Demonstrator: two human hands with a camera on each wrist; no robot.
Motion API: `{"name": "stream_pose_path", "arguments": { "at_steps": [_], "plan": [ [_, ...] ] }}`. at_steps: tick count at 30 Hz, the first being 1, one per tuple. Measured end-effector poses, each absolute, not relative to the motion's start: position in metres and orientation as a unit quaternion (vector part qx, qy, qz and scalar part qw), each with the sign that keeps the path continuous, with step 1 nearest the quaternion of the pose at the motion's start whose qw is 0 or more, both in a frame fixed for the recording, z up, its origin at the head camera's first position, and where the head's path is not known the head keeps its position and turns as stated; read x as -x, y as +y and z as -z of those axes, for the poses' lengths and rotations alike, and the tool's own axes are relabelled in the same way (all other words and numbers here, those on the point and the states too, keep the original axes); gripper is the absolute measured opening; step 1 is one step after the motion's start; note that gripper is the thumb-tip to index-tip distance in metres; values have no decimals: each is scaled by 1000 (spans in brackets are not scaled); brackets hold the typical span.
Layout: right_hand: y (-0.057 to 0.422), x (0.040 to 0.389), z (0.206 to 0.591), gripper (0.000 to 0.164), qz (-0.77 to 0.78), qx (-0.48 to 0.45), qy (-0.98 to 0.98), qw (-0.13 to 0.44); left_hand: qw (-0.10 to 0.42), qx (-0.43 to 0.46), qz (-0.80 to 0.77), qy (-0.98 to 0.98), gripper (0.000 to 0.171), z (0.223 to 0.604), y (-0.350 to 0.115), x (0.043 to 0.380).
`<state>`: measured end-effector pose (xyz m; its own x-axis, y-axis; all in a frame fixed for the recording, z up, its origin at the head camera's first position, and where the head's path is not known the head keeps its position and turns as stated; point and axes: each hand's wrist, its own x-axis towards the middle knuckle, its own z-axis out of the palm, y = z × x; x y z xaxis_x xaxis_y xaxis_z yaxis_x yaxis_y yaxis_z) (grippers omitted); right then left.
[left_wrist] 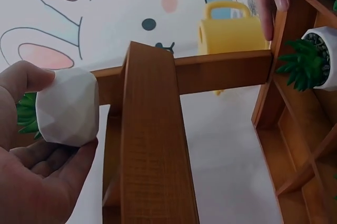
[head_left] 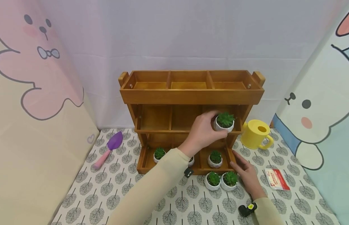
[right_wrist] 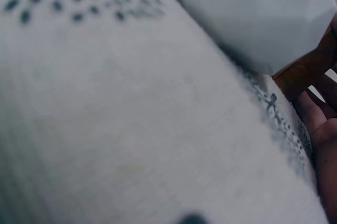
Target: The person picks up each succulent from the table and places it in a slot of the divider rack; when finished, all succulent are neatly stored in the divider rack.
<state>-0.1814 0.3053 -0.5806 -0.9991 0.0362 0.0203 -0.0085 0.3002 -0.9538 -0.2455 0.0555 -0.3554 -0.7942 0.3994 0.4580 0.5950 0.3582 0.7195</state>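
Your left hand point(head_left: 204, 131) pinches the potted plant point(head_left: 225, 120) by its white pot point(left_wrist: 68, 108), above and left of your right hand point(head_left: 249, 176), whose extended fingers touch the shelf point(head_left: 191, 97). Presumably light, rigid and smooth; grip the pot's sides.

Draped on three sides, kind of room unclear
Cartoon-printed drapes point(head_left: 57, 86) either side of the fingers point(head_left: 211, 115), plain pale drape point(head_left: 174, 37) beyond them, tree-patterned cloth point(head_left: 98, 193) below.

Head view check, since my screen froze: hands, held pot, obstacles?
Left hand grips potted succulent in front of rack. Right hand at rack's lower right side. Two pots stand near right hand, clear of held one.
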Motion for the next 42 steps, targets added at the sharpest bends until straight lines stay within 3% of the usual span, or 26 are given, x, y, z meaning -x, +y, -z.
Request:
{"name": "stream_pose_path", "arguments": {
  "at_steps": [12,30,38,42],
  "plan": [
    [306,182,582,62,-601,-3,-799,22,86,278,391,-873,53,357,88,269],
    [304,181,579,64,-588,10,-809,16,64,228,321,-917,64,359,106,276],
    [304,181,580,65,-590,9,-807,15,87,243,319,-912,47,359,99,273],
    [305,181,580,64,-592,8,-806,15,89,249,310,-913,47,359,97,271]
  ]
}}
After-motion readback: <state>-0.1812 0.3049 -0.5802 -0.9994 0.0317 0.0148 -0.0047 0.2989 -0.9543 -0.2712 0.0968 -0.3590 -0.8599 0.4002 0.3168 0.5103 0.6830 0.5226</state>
